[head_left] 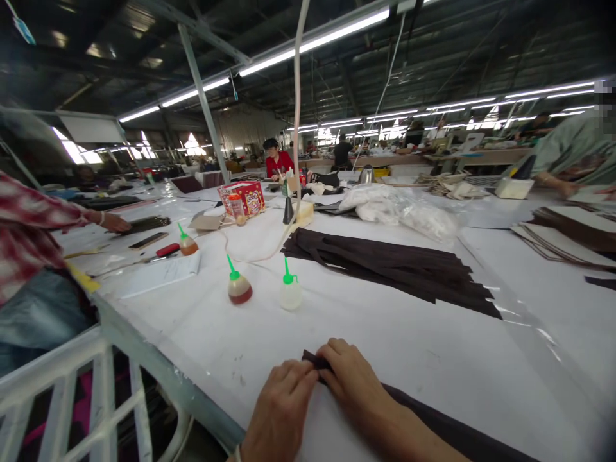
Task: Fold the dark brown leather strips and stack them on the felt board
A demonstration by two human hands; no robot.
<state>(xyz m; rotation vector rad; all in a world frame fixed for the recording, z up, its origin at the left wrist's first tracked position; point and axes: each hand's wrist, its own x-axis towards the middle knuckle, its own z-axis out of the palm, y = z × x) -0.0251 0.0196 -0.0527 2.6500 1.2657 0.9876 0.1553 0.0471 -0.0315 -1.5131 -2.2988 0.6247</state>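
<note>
Both my hands rest on the white table [366,327] near its front edge. My left hand [282,407] and my right hand [353,382] meet at the end of a dark brown strip [452,433] of material. The fingers of both press and pinch that end flat against the table. The strip runs back to the right under my right forearm. Two small squeeze bottles with green nozzles stand just beyond my hands: one with red-brown liquid [239,285], one pale [290,290].
A spread pile of dark brown strips [399,263] lies mid-table, with crumpled clear plastic [404,208] behind it. A person in a plaid sleeve [33,218] works at the left, another person's arm [563,154] at the right. A white railing [72,398] stands lower left.
</note>
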